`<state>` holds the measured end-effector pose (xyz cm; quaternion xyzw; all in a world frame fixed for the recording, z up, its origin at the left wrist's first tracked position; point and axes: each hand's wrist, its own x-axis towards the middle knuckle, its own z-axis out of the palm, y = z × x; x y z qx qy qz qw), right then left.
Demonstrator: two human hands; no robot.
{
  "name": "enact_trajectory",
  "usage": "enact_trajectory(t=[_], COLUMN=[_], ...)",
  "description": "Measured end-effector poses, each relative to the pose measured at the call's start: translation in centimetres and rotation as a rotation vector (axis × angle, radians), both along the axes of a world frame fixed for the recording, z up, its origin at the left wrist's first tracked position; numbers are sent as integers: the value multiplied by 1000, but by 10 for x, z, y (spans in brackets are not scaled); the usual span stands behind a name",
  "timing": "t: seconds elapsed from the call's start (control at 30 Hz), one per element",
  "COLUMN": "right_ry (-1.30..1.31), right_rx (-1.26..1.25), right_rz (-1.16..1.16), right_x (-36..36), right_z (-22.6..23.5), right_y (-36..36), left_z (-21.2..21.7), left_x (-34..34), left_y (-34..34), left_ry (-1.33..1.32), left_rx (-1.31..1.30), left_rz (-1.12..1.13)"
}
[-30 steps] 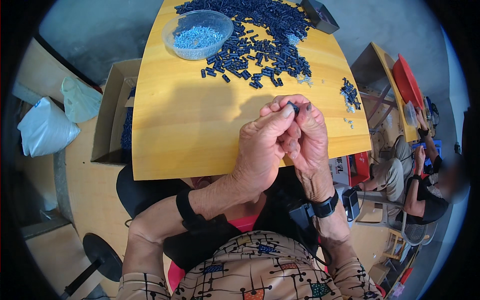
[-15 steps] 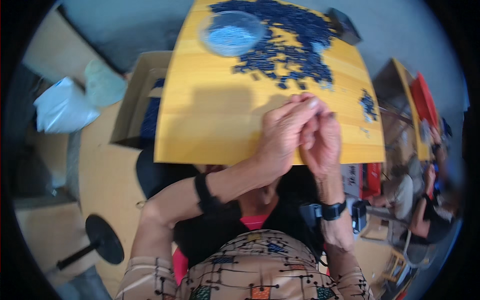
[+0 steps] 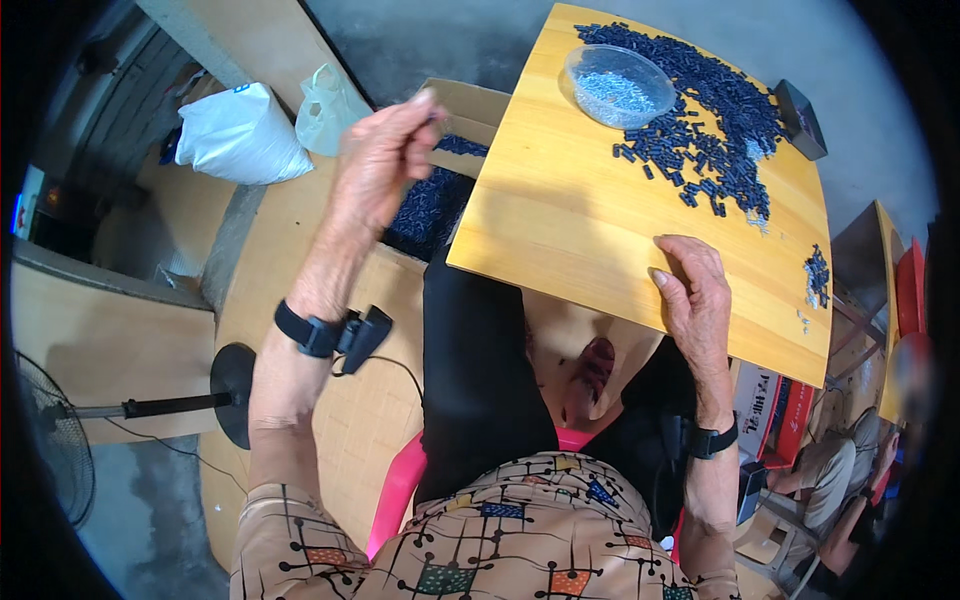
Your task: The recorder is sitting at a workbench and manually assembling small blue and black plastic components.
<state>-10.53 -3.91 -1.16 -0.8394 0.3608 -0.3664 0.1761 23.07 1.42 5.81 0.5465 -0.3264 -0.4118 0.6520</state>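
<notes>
My left hand (image 3: 385,155) is raised off the table's left side, above a cardboard box (image 3: 465,105) filled with small dark pieces (image 3: 432,210). Its thumb and fingers are pinched together; a dark speck shows at the tips, too small to name. My right hand (image 3: 697,295) rests at the near edge of the wooden table (image 3: 560,225), thumb and forefinger apart, with nothing seen in it. Beyond it lies a big spread of short dark blue cylindrical pieces (image 3: 725,110). Among them stands a clear round bowl (image 3: 655,70) holding small silvery pieces (image 3: 612,95).
A small dark box (image 3: 802,120) stands at the table's far right corner. A smaller pile of dark pieces (image 3: 817,275) lies by the right edge. White sacks (image 3: 243,135) and a fan (image 3: 50,440) are on the left. Another person (image 3: 820,475) sits at the right.
My hands were together over the table and are now apart. The left has swung out left over the cardboard box; the right has dropped to the table edge. The view has turned left.
</notes>
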Motion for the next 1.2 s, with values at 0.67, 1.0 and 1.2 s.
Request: enact_trajectory(t=[0.67,1.0,1.2], right_ry=[-378,322,480], right_rx=[475,-36,-47], right_rz=[-99,-190,-186], right_x=[-5,12,21], right_z=[9,26,16], right_y=[-26,-124,-142], left_z=[-75,-90,-72], left_x=[16,-23,-49], left_y=[0,-44,-55], left_ry=[-591,-1182,-1247], left_rx=[207,147,329], left_rz=[-92,-93,-88])
